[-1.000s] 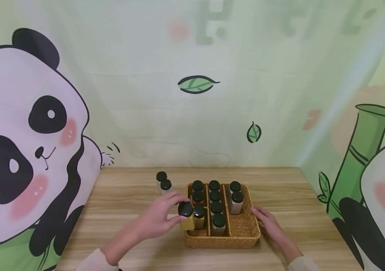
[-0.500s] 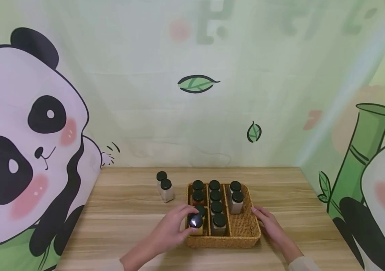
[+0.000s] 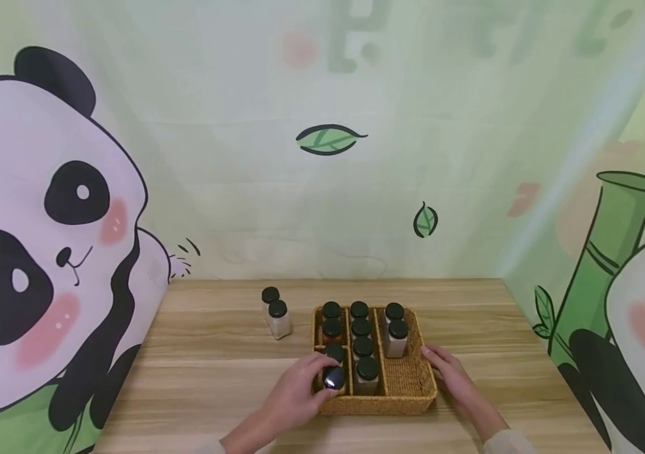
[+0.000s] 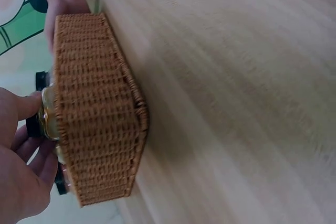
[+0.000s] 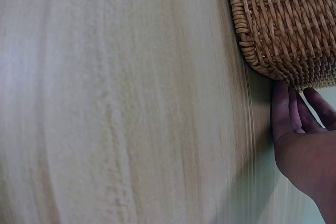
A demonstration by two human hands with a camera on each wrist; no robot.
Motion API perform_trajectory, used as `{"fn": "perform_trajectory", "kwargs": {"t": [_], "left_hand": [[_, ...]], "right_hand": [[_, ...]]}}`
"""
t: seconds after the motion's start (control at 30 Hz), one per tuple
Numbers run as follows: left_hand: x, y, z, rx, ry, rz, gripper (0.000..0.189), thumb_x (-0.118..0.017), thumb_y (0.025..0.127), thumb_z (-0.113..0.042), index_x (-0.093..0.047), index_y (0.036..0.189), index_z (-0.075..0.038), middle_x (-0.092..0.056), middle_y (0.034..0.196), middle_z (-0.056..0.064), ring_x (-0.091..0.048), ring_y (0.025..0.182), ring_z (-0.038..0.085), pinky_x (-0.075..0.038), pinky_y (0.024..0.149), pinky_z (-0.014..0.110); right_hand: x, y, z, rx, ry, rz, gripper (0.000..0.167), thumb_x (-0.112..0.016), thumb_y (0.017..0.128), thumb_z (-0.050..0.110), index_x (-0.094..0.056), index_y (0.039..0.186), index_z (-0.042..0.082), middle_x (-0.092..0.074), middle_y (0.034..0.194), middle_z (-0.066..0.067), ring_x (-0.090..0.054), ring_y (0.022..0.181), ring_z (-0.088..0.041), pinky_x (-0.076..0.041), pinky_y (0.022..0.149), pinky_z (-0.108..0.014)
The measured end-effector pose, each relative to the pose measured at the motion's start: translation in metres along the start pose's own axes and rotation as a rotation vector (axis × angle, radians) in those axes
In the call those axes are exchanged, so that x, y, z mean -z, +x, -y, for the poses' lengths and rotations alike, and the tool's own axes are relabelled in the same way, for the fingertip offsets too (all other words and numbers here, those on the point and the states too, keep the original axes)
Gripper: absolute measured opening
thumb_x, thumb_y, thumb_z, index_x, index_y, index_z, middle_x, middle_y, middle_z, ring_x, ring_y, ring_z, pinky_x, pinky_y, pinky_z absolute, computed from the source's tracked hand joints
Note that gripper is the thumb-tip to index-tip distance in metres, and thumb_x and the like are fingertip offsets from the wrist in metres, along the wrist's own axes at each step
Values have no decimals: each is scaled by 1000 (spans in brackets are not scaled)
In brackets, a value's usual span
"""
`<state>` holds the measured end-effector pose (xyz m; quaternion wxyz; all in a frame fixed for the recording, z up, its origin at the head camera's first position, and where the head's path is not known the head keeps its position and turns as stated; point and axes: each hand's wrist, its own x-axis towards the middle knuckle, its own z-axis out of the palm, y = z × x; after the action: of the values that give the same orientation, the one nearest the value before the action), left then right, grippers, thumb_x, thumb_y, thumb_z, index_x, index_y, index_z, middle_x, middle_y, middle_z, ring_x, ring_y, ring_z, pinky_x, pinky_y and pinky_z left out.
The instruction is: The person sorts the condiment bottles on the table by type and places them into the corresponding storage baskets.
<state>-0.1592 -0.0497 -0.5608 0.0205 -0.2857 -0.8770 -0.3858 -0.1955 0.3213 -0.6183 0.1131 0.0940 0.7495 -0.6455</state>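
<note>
My left hand [image 3: 298, 388] pinches a square glass spice jar [image 3: 333, 378] with a glossy black lid, low in the front-left compartment of a wicker basket [image 3: 379, 405]. In the left wrist view, thumb and fingers sit on either side of the yellowish jar [image 4: 49, 114], which stands partly above the basket's rim. Behind it in the same compartment shows another black lid [image 3: 333, 353]. My right hand [image 3: 451, 376] rests against the basket's right side; in the right wrist view its extended fingers [image 5: 282, 111] touch the woven wall.
Two jars [image 3: 279, 321] with pale contents stand on the wooden table [image 3: 209, 366], left of the basket. Several jars [image 3: 366, 372] fill the middle compartment. Two more [image 3: 396, 340] stand at the back of the right one. A panda-print cloth [image 3: 231, 189] hangs behind the table.
My left hand has moved right and down, bringing the yellow jar from over the basket's left edge into the front-left compartment. The right hand has stayed at the basket's side.
</note>
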Motion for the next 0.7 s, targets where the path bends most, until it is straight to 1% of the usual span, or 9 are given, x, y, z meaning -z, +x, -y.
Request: {"fn": "perform_trajectory", "kwargs": {"t": [0.07, 0.13, 0.23, 0.33, 0.47, 0.7], "left_hand": [[-4, -1, 2, 8, 3, -1, 40, -84, 94, -20, -69, 131, -18, -67, 127, -5, -65, 120, 16, -56, 101, 41], [-6, -2, 3, -1, 11, -8, 40, -84, 94, -20, -69, 131, -17, -67, 126, -5, -65, 118, 15, -57, 100, 40], [-7, -2, 3, -32, 32, -23, 41, -84, 93, -19, -69, 132, -15, -66, 124, -4, -65, 116, 14, -57, 98, 38], [-7, -1, 2, -51, 64, -14, 41, -83, 94, -19, -69, 133, -13, -65, 123, -3, -64, 114, 14, -57, 96, 36], [-8, -2, 2, -47, 99, 10, 41, -81, 96, -20, -68, 134, -12, -63, 125, -2, -63, 115, 15, -57, 96, 35], [-7, -1, 2, -53, 128, 8, 42, -82, 96, -23, -69, 135, -12, -60, 128, 0, -62, 118, 16, -57, 97, 37]], "right_hand": [[0, -1, 1, 5, 1, 9, 74, -53, 110, 48, -39, 156, -8, -43, 158, -29, -40, 147, -44, -44, 115, -56], [1, 0, 1, 9, 1, 8, 74, -53, 111, 48, -39, 157, -8, -43, 158, -29, -40, 147, -44, -44, 115, -56], [1, 0, 0, 14, 0, 8, 73, -52, 111, 47, -39, 157, -8, -43, 158, -29, -40, 147, -43, -44, 115, -56], [2, 0, -1, 7, 4, 2, 73, -52, 111, 48, -40, 156, -8, -44, 157, -28, -41, 146, -42, -44, 115, -56], [1, -1, -1, 0, 6, 8, 74, -53, 110, 48, -39, 157, -7, -43, 158, -28, -41, 146, -41, -43, 116, -55], [1, -1, -2, -2, 16, 4, 73, -53, 111, 47, -38, 157, -8, -41, 159, -29, -39, 147, -43, -39, 117, -59]]}}
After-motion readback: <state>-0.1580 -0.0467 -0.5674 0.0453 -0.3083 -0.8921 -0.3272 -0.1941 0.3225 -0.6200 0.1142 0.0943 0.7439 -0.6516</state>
